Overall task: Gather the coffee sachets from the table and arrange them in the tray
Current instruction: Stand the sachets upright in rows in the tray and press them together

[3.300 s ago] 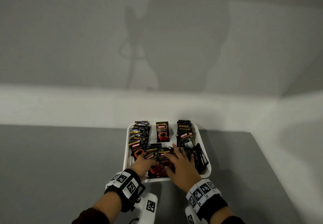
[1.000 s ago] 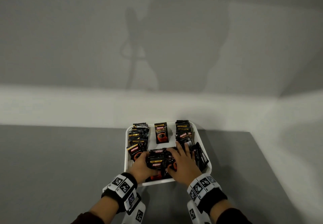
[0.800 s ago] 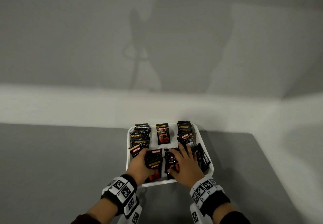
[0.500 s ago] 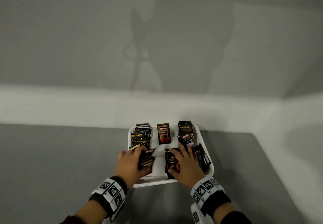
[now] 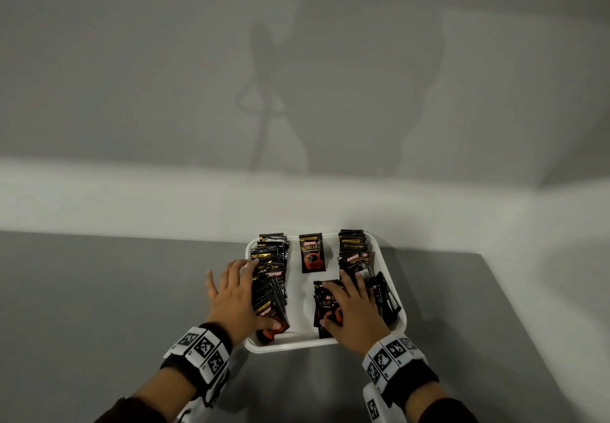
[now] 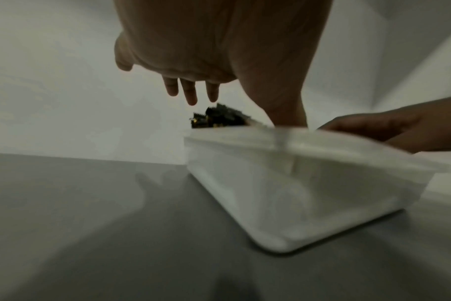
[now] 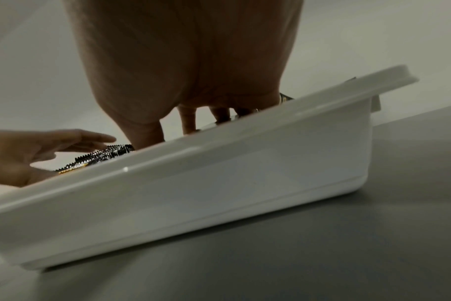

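Note:
A white tray (image 5: 297,345) stands on the grey table, with black and red coffee sachets in it. A long left column of sachets (image 5: 270,277), a single sachet (image 5: 311,257) at the back middle and a right column (image 5: 355,254) fill it. My left hand (image 5: 236,295) lies over the tray's left rim with fingers spread and straight, its thumb against the near end of the left column. My right hand (image 5: 351,308) rests flat on the middle sachets (image 5: 325,302). The left wrist view shows straight left fingers (image 6: 191,91) above the sachets (image 6: 219,118).
More sachets stand on edge (image 5: 384,297) along the tray's right wall. The tray sits against a pale wall at the table's far right corner. Bare grey tabletop (image 5: 115,290) spreads to the left. The tray's white wall (image 7: 219,183) fills the right wrist view.
My left hand has carried a bundle of sachets from the tray's middle to the left column, and its fingers have spread out. The right hand has stayed on the middle sachets.

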`<state>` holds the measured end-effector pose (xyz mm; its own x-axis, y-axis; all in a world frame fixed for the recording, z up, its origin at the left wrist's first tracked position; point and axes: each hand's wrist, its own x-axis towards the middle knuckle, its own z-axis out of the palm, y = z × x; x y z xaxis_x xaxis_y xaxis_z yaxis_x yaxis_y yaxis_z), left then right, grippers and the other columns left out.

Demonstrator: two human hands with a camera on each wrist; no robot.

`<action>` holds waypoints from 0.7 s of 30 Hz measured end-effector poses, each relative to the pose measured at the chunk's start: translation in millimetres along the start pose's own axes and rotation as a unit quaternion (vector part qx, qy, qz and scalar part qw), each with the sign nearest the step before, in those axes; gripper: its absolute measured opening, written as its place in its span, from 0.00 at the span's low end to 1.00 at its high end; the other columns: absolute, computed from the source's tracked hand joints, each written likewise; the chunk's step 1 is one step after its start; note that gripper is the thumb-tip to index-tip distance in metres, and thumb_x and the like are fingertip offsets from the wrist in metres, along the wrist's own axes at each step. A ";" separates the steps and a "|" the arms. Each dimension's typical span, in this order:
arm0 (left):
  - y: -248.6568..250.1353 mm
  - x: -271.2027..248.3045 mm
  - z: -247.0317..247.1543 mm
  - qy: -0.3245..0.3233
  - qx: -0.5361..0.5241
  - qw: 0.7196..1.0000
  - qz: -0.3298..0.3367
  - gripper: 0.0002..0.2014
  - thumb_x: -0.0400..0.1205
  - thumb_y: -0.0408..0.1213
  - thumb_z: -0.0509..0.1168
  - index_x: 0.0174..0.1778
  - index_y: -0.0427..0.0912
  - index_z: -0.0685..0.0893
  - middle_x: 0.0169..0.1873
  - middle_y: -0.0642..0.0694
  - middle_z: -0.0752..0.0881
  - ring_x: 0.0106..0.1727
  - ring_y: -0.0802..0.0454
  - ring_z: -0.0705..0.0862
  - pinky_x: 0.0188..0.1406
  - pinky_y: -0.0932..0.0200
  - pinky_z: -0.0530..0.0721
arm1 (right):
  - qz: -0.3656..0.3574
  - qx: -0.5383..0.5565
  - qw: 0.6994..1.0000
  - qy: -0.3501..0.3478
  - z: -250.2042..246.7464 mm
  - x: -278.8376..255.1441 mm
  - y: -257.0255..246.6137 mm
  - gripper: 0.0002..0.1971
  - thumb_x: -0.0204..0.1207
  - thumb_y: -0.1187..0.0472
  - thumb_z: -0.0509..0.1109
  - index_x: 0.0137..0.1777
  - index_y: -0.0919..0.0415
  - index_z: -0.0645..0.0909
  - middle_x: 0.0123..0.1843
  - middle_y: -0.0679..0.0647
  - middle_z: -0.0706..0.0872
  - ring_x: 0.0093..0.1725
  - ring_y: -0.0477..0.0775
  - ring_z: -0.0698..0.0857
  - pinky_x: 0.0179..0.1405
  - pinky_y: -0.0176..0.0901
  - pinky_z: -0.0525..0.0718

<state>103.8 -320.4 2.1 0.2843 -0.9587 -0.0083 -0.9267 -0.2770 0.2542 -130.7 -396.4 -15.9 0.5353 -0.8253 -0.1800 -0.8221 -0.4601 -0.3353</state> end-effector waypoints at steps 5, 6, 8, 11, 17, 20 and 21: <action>48.4 -24.0 0.8 0.053 -0.244 0.960 0.128 0.35 0.72 0.50 0.68 0.75 0.53 0.64 0.69 0.58 0.64 0.70 0.61 0.66 0.72 0.59 0.71 | -0.002 0.010 1.000 0.005 1.1 0.6 0.5 0.36 0.74 0.42 0.65 0.79 0.39 0.53 0.85 0.48 0.41 0.82 0.61 0.34 0.79 0.64 0.41; 61.8 -26.7 5.0 0.007 -0.283 0.952 0.119 0.35 0.74 0.46 0.68 0.76 0.54 0.61 0.70 0.60 0.63 0.72 0.62 0.66 0.72 0.64 0.69 | -0.003 0.014 1.000 0.010 1.2 0.2 0.9 0.36 0.74 0.40 0.65 0.79 0.40 0.54 0.85 0.48 0.41 0.82 0.61 0.35 0.80 0.64 0.41; 84.8 -23.2 15.1 -0.095 -0.347 0.932 0.035 0.36 0.78 0.41 0.66 0.80 0.47 0.56 0.76 0.51 0.62 0.77 0.54 0.64 0.74 0.65 0.63 | -0.010 0.024 1.000 0.015 1.3 -1.1 2.2 0.35 0.74 0.39 0.64 0.79 0.40 0.54 0.85 0.48 0.42 0.83 0.60 0.35 0.80 0.63 0.43; 106.7 -3.3 23.4 -0.187 -0.480 0.846 -0.135 0.35 0.81 0.38 0.64 0.81 0.39 0.53 0.77 0.40 0.66 0.76 0.46 0.68 0.68 0.60 0.70 | -0.016 0.053 0.998 0.018 0.9 -2.3 3.7 0.37 0.74 0.41 0.66 0.80 0.40 0.53 0.85 0.49 0.42 0.83 0.59 0.35 0.80 0.62 0.44; 119.6 14.9 39.9 -0.179 -0.546 0.805 -0.147 0.19 0.76 0.26 0.68 0.63 0.32 0.77 0.41 0.46 0.87 0.41 0.56 0.85 0.34 0.71 0.82 | -0.014 0.186 0.982 0.040 1.1 -5.0 8.3 0.58 0.63 0.39 0.76 0.82 0.51 0.40 0.84 0.50 0.48 0.84 0.50 0.46 0.83 0.53 0.51; 120.3 16.7 42.8 -0.179 -0.530 0.822 -0.109 0.16 0.74 0.21 0.67 0.59 0.29 0.81 0.45 0.37 0.88 0.40 0.55 0.86 0.36 0.71 0.82 | -0.029 0.239 0.969 0.054 -3.8 -10.0 16.4 0.61 0.57 0.41 0.80 0.82 0.49 0.41 0.82 0.47 0.53 0.82 0.46 0.54 0.80 0.46 0.59; 119.8 16.4 43.9 -0.176 -0.529 0.823 -0.108 0.16 0.73 0.20 0.67 0.58 0.28 0.81 0.44 0.38 0.88 0.39 0.55 0.85 0.36 0.71 0.82 | -0.043 0.241 0.968 0.058 -4.8 -12.0 20.8 0.60 0.59 0.41 0.80 0.82 0.48 0.41 0.82 0.45 0.53 0.81 0.44 0.53 0.80 0.44 0.58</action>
<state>-13.3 -372.1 -10.1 0.1532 -0.9058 -0.3951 -0.0788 -0.4097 0.9088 -155.1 -397.7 -16.3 0.5492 -0.8349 -0.0375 -0.5753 -0.3451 -0.7416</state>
